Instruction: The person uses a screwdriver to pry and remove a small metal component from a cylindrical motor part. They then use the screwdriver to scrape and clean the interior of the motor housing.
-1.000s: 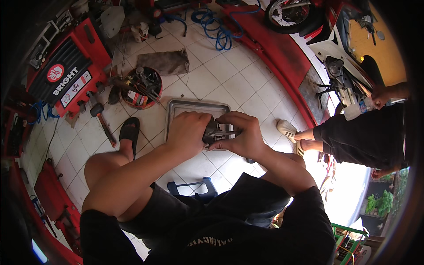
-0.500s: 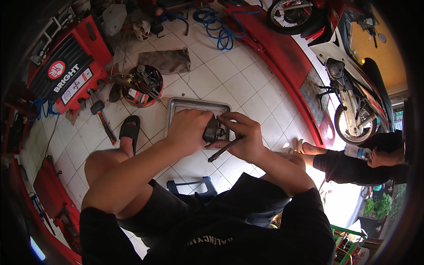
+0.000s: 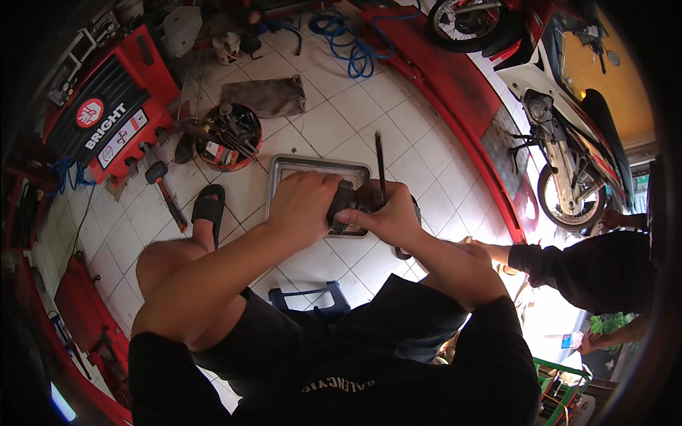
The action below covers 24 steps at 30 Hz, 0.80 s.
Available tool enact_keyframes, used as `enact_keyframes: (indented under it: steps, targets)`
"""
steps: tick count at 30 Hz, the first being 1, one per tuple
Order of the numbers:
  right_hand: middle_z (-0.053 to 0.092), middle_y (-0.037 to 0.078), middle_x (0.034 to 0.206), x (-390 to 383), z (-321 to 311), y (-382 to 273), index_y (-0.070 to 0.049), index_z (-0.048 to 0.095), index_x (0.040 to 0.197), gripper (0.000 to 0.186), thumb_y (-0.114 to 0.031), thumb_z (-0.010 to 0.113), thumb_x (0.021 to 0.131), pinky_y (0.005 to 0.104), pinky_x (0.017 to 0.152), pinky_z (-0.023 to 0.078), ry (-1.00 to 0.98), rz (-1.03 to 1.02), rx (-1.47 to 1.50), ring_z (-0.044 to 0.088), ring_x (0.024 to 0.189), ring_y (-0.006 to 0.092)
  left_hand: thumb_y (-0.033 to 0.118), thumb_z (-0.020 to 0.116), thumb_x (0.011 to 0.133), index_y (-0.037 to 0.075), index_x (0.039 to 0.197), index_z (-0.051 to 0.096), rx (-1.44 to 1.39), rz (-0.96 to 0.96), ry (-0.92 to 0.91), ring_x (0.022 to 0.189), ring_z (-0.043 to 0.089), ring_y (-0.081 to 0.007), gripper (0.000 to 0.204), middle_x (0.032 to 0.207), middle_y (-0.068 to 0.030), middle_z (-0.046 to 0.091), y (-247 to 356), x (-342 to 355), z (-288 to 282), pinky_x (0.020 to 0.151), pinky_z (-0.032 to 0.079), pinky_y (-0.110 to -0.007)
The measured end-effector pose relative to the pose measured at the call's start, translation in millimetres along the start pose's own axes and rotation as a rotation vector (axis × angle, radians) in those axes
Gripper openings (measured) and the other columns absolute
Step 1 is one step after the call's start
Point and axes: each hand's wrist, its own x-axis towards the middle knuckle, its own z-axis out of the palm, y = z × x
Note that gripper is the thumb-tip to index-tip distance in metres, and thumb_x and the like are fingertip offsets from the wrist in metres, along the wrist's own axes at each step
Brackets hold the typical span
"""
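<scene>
Sunlit white tiled workshop floor [image 3: 334, 106]

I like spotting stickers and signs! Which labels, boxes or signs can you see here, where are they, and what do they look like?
Red tool chest: upper left on the floor; black panel with a round red-and-white badge, white lettering and a white rectangular sticker.
Round red tub: on the tiles beside the chest, above the metal tray; holds tools and a small red-and-white label.
Black shirt: bottom middle, pale curved lettering.
No screens in view.
</scene>
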Motion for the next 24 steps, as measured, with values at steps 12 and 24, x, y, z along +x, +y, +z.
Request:
enact_keyframes:
  steps: [12,24]
  targets:
    - [0.060,0.015,0.065,10.7,7.0,-4.0,-0.001,0.062,0.088,0.067,-0.067,0.057,0.091,0.0265,0.034,0.031,-0.268,0.581,0.710,0.039,0.037,0.0118,0.005,0.077,0.061,0.001,0.100,0.064,0.079,0.058,0.084,0.093,0.068,-0.0278,0.042,0.095,-0.0107,0.069,0.7,2.2,1.8,0.086,0.052,-0.039]
    - [0.057,0.015,0.061,7.9,4.6,-4.2,-0.006,0.058,0.089,0.067,-0.070,0.042,0.098,0.0269,0.039,0.034,-0.405,0.680,0.819,0.042,0.041,0.0150,0.009,0.081,0.059,0.002,0.105,0.062,0.032,0.072,0.085,0.092,0.068,-0.0294,0.050,0.095,-0.0124,0.069,1.5,2.6,2.5,0.084,0.053,-0.041]
